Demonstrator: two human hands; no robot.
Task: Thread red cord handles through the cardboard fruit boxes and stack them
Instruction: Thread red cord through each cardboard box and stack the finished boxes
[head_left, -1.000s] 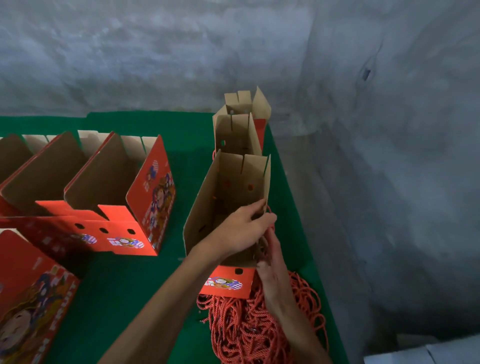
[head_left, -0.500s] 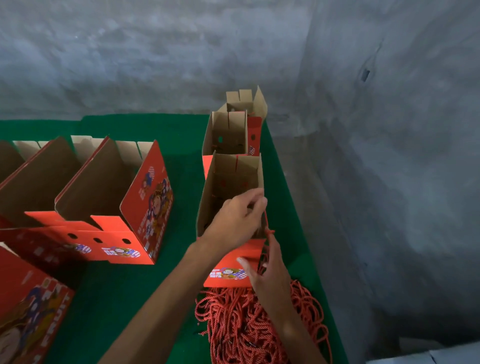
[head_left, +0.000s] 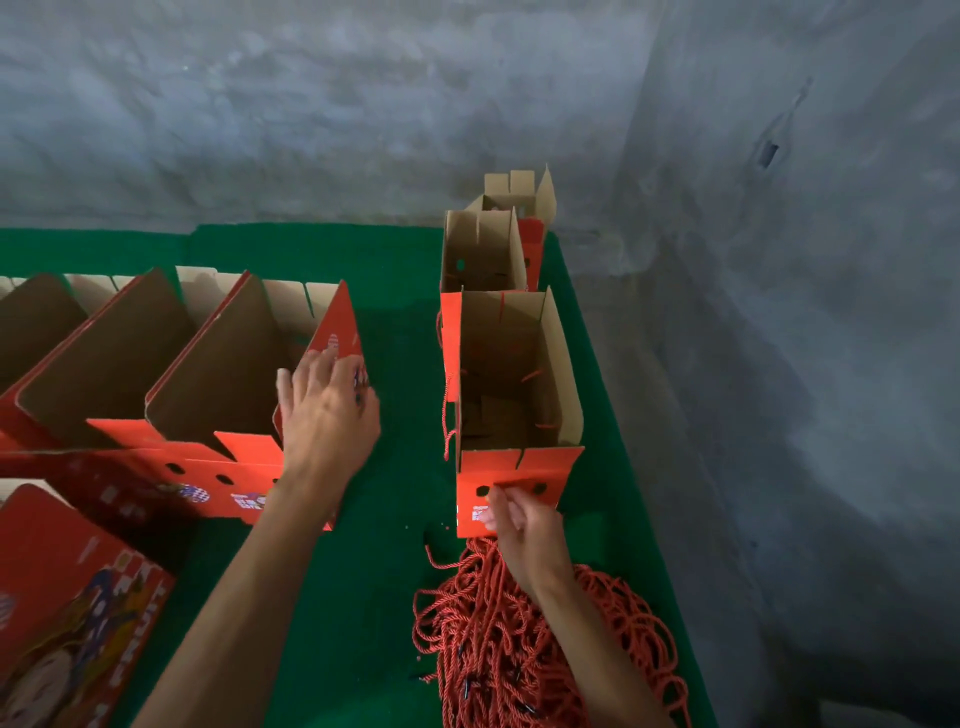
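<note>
Red cord pile (head_left: 524, 639) under right hand (head_left: 524, 525), beside box (head_left: 519, 467)

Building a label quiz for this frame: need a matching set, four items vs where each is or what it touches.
Things:
1. left hand
2. right hand
3. cord pile
4. printed FRUIT box

Places or states:
A. near edge of the green cloth, under the right wrist
B. bottom left corner of the view
C. on the red end panel of the rightmost box in the left row
D. at the holed near flap of the open box on the right

Pairs: 1-C, 2-D, 3-A, 4-B
</note>
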